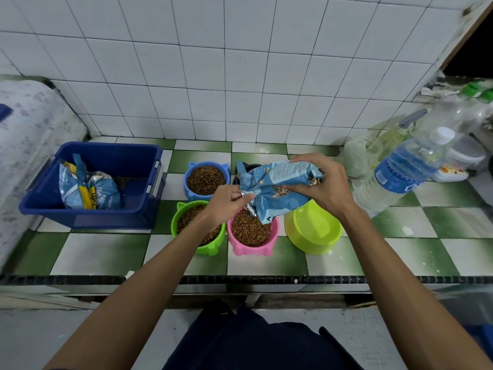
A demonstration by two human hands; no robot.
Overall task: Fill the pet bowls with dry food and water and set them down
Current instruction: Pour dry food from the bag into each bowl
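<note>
Both hands hold the blue food bag (277,188) over the pink bowl (252,233): right hand (324,182) grips its top, left hand (226,202) pinches its open end. 3 bowls look full; a black one may sit behind.

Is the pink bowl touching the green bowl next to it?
Apart. The head view shows a strip of counter tile between the pink bowl and the green bowl.
</note>
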